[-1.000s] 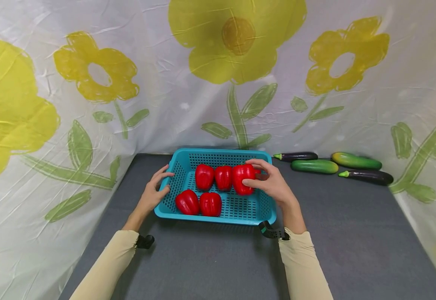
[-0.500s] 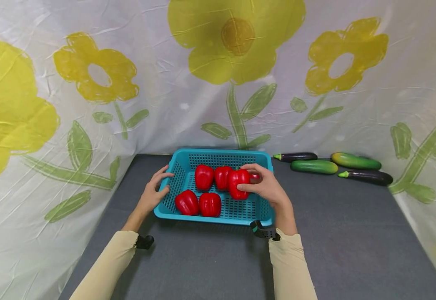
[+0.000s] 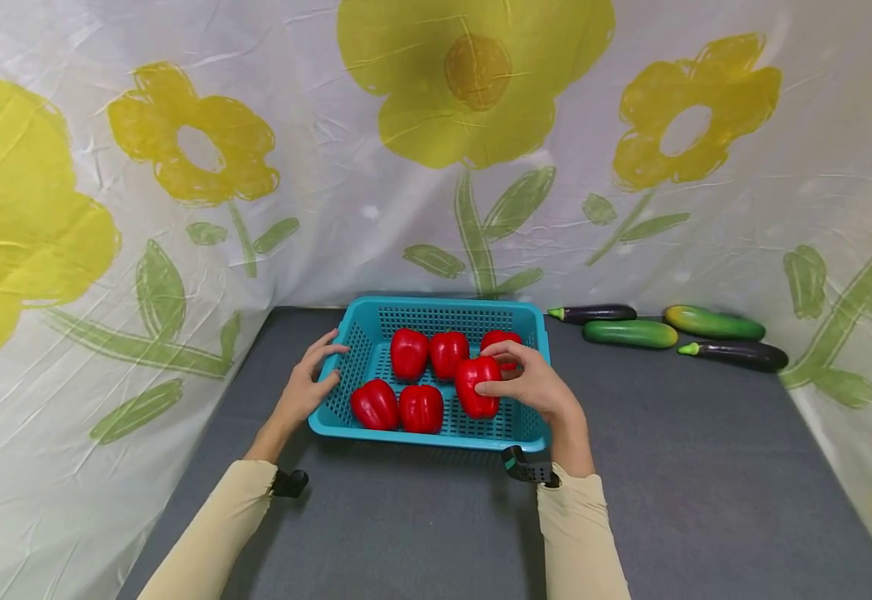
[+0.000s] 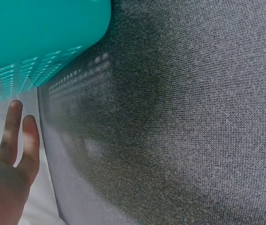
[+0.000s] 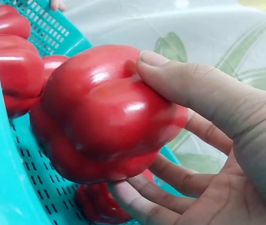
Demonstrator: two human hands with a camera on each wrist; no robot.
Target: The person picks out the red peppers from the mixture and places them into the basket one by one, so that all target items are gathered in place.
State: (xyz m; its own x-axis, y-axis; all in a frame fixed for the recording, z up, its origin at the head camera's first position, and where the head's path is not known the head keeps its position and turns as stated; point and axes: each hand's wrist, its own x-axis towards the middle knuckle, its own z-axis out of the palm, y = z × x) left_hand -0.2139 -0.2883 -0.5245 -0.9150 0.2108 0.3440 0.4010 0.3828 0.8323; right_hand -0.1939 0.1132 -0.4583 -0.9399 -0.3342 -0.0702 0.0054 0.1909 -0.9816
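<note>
In the head view my right hand [image 3: 533,383] grips a red bell pepper [image 3: 476,390] over the right part of the blue plastic basket [image 3: 428,440]. The right wrist view shows the thumb on one side of this bell pepper [image 5: 109,117] and fingers beneath it. Several other red bell peppers lie in the basket, such as a front one [image 3: 421,409] and a back one [image 3: 409,354]; another bell pepper [image 3: 502,343] is partly behind my right hand. My left hand [image 3: 303,390] is at the basket's left rim, its fingers spread and fairly straight; whether they touch it is unclear.
On the dark grey table [image 3: 421,517], right of the basket, lie two eggplants, one nearer [image 3: 736,353] and one farther eggplant [image 3: 597,313]. Beside them are a green cucumber-like vegetable [image 3: 629,333] and a yellow-green one. A flower-printed curtain [image 3: 331,217] hangs behind.
My right hand has brought the held bell pepper toward the front of the basket and slightly left, uncovering the bell pepper at the back right. My left hand stays where it was.
</note>
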